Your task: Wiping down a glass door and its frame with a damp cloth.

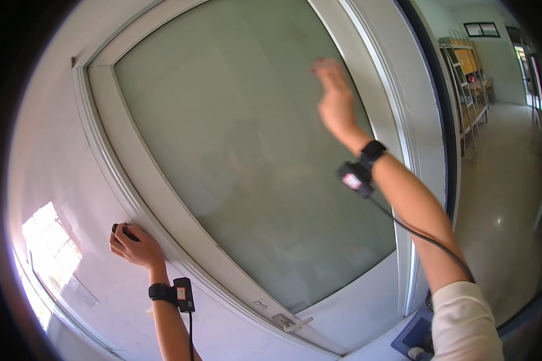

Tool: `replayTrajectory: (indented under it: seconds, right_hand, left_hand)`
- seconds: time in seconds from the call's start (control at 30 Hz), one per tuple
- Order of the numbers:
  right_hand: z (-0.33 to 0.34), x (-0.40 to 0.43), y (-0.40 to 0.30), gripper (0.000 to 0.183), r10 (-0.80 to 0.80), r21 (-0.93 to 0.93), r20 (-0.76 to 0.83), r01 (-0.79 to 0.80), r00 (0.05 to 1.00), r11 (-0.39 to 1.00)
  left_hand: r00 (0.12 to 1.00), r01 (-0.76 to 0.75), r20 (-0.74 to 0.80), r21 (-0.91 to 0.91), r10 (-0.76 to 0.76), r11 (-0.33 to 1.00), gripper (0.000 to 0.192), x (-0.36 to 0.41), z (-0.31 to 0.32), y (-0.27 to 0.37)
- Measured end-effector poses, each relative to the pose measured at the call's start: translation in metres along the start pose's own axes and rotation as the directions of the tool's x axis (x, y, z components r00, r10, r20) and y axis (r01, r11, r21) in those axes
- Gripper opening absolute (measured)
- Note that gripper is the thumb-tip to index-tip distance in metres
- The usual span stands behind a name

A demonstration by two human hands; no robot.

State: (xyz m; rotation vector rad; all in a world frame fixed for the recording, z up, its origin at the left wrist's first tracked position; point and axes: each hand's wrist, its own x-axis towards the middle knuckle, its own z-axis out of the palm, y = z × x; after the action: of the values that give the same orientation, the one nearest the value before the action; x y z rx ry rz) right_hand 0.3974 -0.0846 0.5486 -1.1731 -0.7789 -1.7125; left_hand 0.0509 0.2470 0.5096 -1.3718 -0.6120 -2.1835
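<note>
My left hand (140,250) is at the white wall (63,158), beside the door frame, with its fingers curled around a small dark object (128,233). Most of that object is hidden by the fingers, so its kind is unclear. Raised and blurred, my right hand (338,101) is in front of the frosted glass pane (253,135) of a white door, near its right edge. I cannot tell whether it touches the glass or holds anything. Both wrists wear black straps with small cabled devices, one the right wrist device (354,178), the other the left wrist device (184,294).
A metal lever handle (298,324) sticks out low on the door. Past the door frame at the right, a room has a metal bunk bed (467,90) and a shiny floor (501,189). On the floor lies a blue mat (408,334), a shoe on it.
</note>
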Motion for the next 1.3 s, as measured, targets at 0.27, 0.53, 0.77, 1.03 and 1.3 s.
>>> replayTrajectory:
  seconds: [0.27, 0.53, 0.77, 1.03, 1.3]
  right_hand:
    - [0.017, -0.129, -0.108, 0.038, -0.775, 0.381, 0.246, 0.677, 0.582, 0.630]
    - [-0.061, -0.050, 0.051, 0.065, -0.265, 0.167, 0.405, 0.214, 0.875, 0.962]
    - [-0.092, -0.138, 0.041, 0.059, -0.524, 0.415, 0.584, 0.327, 0.620, 0.849]
    - [-0.073, -0.104, 0.042, 0.061, -0.097, 0.075, 0.350, 0.076, 0.932, 0.994]
    - [-0.101, -0.165, 0.048, 0.048, -0.255, 0.220, 0.510, 0.163, 0.821, 0.962]
  left_hand:
    - [0.999, -0.042, -0.019, 0.046, 0.043, 0.998, 0.015, 0.006, -0.001, -0.019]
    - [0.998, -0.045, -0.033, 0.060, 0.047, 0.997, 0.016, 0.004, 0.006, -0.024]
    - [0.999, -0.050, -0.016, 0.139, 0.052, 0.989, 0.020, 0.008, 0.007, -0.049]
    - [0.999, -0.044, -0.014, 0.119, 0.046, 0.992, 0.016, 0.010, 0.004, -0.036]
    - [0.997, -0.068, -0.033, 0.131, 0.073, 0.989, 0.017, 0.004, 0.010, -0.042]
